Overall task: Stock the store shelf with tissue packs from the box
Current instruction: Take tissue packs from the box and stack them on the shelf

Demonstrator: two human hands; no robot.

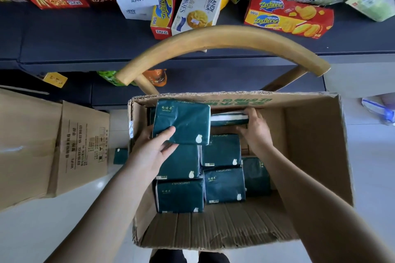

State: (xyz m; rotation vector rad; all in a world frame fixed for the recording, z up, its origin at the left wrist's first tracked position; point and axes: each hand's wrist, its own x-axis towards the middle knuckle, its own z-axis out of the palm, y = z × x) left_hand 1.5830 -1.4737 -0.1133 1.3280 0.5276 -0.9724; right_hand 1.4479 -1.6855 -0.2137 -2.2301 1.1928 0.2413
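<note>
A dark shelf (64, 34) runs across at twelve o'clock, cookie boxes (195, 11) on it. Below it an open box (316, 156) sits on a chair (213, 38). Green tissue packs (222, 151) fill its nine o'clock side. The left hand (149, 151) grips a pack (181, 121) lifted above the rest. The right hand (256, 130), at one o'clock, closes on an upright pack (228, 117).
</note>
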